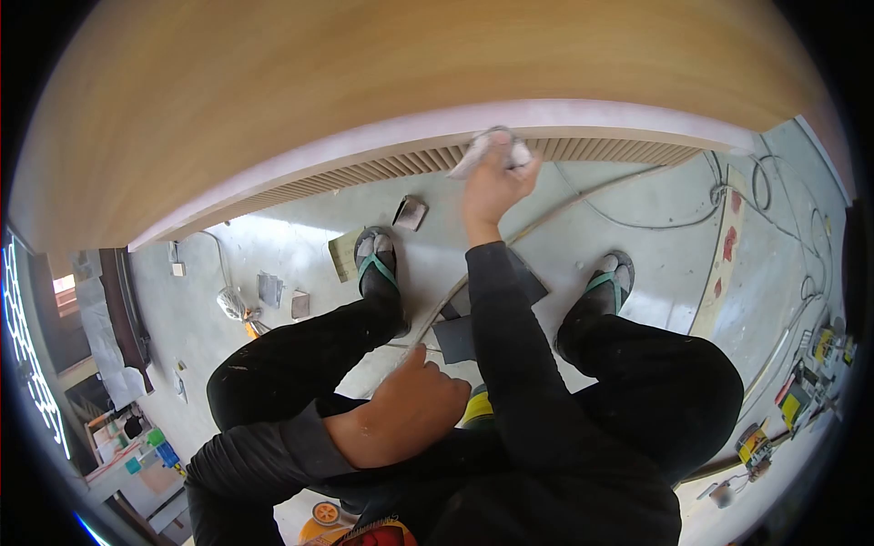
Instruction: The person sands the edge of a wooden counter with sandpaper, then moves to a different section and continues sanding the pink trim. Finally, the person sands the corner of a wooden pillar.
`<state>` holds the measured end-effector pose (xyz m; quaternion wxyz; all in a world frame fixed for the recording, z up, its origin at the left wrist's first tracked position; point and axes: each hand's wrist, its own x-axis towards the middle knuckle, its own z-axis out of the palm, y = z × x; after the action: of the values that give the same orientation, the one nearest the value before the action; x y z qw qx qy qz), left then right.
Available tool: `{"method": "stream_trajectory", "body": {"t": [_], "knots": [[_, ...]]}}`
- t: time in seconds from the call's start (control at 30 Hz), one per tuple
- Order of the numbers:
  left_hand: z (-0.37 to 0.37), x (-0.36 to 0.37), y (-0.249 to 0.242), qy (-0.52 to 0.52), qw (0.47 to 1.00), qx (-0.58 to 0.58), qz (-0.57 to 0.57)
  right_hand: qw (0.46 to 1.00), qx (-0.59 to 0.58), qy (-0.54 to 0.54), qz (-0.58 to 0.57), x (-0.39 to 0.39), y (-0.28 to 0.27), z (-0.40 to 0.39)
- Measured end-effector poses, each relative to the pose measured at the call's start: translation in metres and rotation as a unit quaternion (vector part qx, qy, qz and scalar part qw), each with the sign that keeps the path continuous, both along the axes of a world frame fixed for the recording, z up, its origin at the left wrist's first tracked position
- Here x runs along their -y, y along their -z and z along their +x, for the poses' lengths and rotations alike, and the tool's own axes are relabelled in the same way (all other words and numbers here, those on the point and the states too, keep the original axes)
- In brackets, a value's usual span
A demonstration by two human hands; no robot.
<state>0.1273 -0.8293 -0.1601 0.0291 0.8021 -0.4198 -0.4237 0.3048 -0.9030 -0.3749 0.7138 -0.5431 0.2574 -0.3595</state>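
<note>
A large wooden panel fills the upper view, its long edge coated whitish-pink. Ribbed wood slats run beneath that edge. My right hand is reached forward, its fingers closed on a pale, dusty folded piece of sandpaper at the edge. Slight blur softens the fingertips and the paper. Back near my lap, my left hand is curled into a loose fist with the thumb side up. Nothing shows sticking out of it, and its palm faces away.
My sandalled feet stand on the grey floor. Dark sheets, a small block and a dusty box-like piece lie around them. Cables loop at right, near a long board. Cans stand at lower right.
</note>
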Motion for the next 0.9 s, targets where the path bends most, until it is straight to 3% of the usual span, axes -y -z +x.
{"method": "stream_trajectory", "body": {"t": [0.03,0.07,0.1,0.17,0.23,0.3,0.37,0.43,0.5,0.57,0.6,0.67,0.8,0.87,0.9], "knots": [[0.000,0.000,-0.001,-0.002,1.000,0.001,-0.001,0.990,0.057,0.031,0.127,0.004,-0.005,0.005],[0.000,0.000,-0.002,-0.014,1.000,-0.021,-0.018,1.000,-0.020,0.007,0.021,0.002,0.015,0.004],[0.001,0.000,-0.002,-0.026,0.998,-0.042,-0.035,1.000,-0.018,0.008,0.019,-0.002,0.017,0.005],[0.000,0.000,-0.002,-0.015,0.999,-0.031,-0.016,0.989,0.060,-0.047,-0.128,-0.015,0.020,0.004],[-0.001,-0.001,-0.002,-0.005,1.000,-0.026,0.005,0.994,0.019,-0.069,-0.077,-0.003,0.006,-0.001],[0.000,0.000,-0.004,-0.008,1.000,-0.010,-0.014,0.987,0.018,0.058,0.147,0.014,-0.018,0.004],[-0.004,-0.003,-0.001,-0.016,1.000,-0.016,-0.019,0.993,0.024,0.074,0.094,0.007,0.014,0.007],[-0.003,-0.002,0.000,-0.022,0.999,-0.020,-0.024,0.995,0.045,-0.016,-0.092,-0.002,0.022,0.007],[-0.003,-0.003,-0.001,0.010,1.000,-0.012,0.016,0.995,0.033,-0.039,-0.089,0.008,0.019,0.006],[-0.004,-0.002,-0.003,0.002,1.000,-0.012,-0.006,0.996,-0.001,0.032,0.088,0.019,0.005,0.004],[-0.003,0.000,-0.003,-0.006,0.999,-0.005,-0.033,0.996,0.000,0.029,0.088,0.016,0.008,0.004],[-0.003,-0.001,-0.002,-0.014,0.999,-0.018,-0.033,0.996,-0.051,0.023,-0.068,0.012,0.022,0.004],[-0.003,-0.004,0.001,0.005,1.000,-0.016,0.019,0.996,0.039,-0.051,-0.057,0.005,0.025,0.003],[-0.002,-0.002,-0.002,-0.009,1.000,-0.027,0.002,0.989,0.053,0.052,0.131,0.013,0.007,0.008],[-0.001,0.000,-0.003,-0.021,0.999,-0.033,-0.018,0.989,0.054,0.050,0.129,0.011,0.012,0.006]]}}
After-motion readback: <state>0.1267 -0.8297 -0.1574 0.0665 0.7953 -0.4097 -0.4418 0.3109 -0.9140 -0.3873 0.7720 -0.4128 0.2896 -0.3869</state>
